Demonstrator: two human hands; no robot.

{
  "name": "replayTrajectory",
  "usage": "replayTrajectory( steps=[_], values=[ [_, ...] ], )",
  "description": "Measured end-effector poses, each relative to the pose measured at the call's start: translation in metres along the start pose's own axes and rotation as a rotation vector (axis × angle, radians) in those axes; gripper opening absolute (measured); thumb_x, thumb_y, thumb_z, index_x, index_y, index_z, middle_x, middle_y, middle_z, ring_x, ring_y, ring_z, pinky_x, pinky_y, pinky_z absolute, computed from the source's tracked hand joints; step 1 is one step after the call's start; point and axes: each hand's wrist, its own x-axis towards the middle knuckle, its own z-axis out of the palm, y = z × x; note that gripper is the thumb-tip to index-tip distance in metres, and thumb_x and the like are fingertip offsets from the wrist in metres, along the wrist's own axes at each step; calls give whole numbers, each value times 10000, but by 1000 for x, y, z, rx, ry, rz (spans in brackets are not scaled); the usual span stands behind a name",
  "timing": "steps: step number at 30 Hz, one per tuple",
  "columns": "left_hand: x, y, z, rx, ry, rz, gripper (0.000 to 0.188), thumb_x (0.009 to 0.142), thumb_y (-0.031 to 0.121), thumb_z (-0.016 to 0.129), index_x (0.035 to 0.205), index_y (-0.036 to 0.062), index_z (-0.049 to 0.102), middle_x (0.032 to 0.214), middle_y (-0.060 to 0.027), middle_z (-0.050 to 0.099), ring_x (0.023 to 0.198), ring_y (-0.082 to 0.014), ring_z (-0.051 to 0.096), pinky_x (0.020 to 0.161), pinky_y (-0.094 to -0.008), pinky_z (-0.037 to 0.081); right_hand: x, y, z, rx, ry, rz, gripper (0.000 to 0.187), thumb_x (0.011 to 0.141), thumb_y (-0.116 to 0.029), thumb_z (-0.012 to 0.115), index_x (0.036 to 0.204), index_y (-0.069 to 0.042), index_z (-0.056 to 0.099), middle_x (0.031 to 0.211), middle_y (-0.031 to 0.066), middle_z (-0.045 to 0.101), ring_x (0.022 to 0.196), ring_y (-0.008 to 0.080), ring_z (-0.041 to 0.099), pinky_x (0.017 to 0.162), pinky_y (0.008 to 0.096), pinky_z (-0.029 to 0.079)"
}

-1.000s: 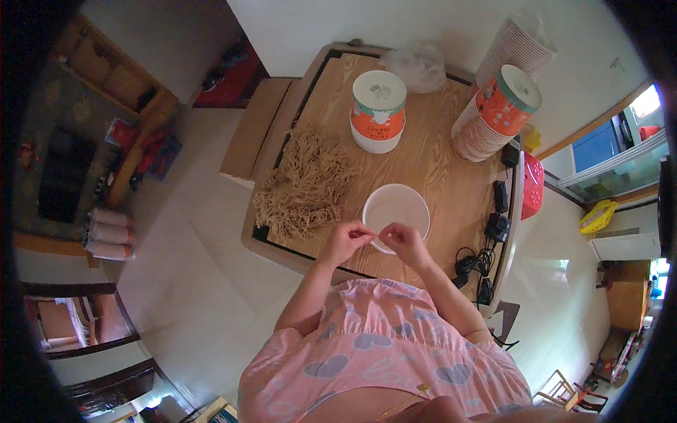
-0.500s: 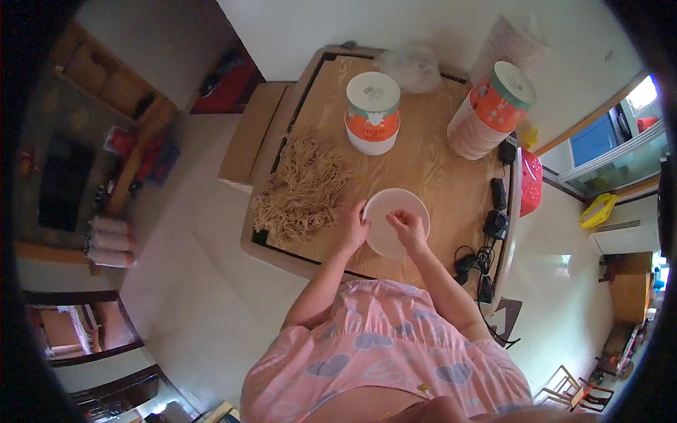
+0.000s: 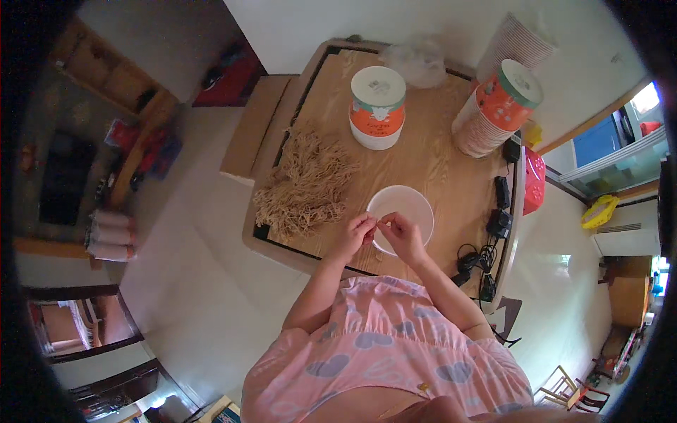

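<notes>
Both of my hands meet over the near rim of a white round bowl [image 3: 409, 203] close to the table's front edge. The fingers of my left hand [image 3: 361, 233] are pinched together. Those of my right hand [image 3: 403, 238] are pinched as well, almost touching the left fingertips. Anything between them is too small to make out. Left of the bowl lies a tangled heap of tan, stringy strands [image 3: 305, 185]. Beyond the bowl stands an upside-down orange and green paper tub [image 3: 379, 113], set over a white one.
On the right leans a stack of paper tubs [image 3: 493, 109], with another tall stack [image 3: 518, 46] behind it. A clear plastic bag [image 3: 416, 63] lies at the back. Black adapters and cables [image 3: 486, 261] run along the table's right edge. A cardboard box [image 3: 257, 127] sits beyond the left edge.
My left hand has let go of the bowl's rim and closed into a pinch. The right hand has come out of the bowl toward the left one.
</notes>
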Motion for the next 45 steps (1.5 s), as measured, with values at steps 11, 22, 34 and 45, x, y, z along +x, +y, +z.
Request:
replayTrajectory(
  steps=[11, 22, 34, 45],
  values=[
    [7, 3, -13, 171, -61, 37, 65, 824, 123, 569, 784, 72, 557, 635, 55, 484, 530, -29, 414, 475, -175, 344, 5, 5, -17, 37, -159, 59, 152, 817, -137, 587, 861, 8, 587, 667, 16, 572, 631, 54, 483, 559, 225, 415],
    [4, -8, -20, 396, 30, 119, 53, 783, 74, 610, 804, 26, 617, 684, 11, 587, 583, -44, 492, 527, -194, 408, 8, 30, -8, 102, -214, 88, 143, 795, -127, 610, 842, 8, 608, 732, 29, 610, 695, 70, 534, 611, 241, 445],
    [45, 0, -23, 765, 262, 504, 87, 744, 56, 618, 819, 12, 614, 722, -83, 612, 622, -146, 575, 582, -267, 460, 44, 56, 13, 100, 49, 257, 143, 761, -148, 635, 785, -8, 621, 651, -4, 566, 605, 61, 504, 500, 229, 394],
    [66, -6, -38, 855, 216, 390, 258, 741, -18, 558, 989, 35, 606, 842, -92, 627, 724, -157, 598, 656, -273, 480, 53, 85, 24, 146, 170, 314, 144, 751, -161, 645, 757, -19, 623, 642, -18, 566, 567, 44, 477, 481, 214, 375]
  ],
)
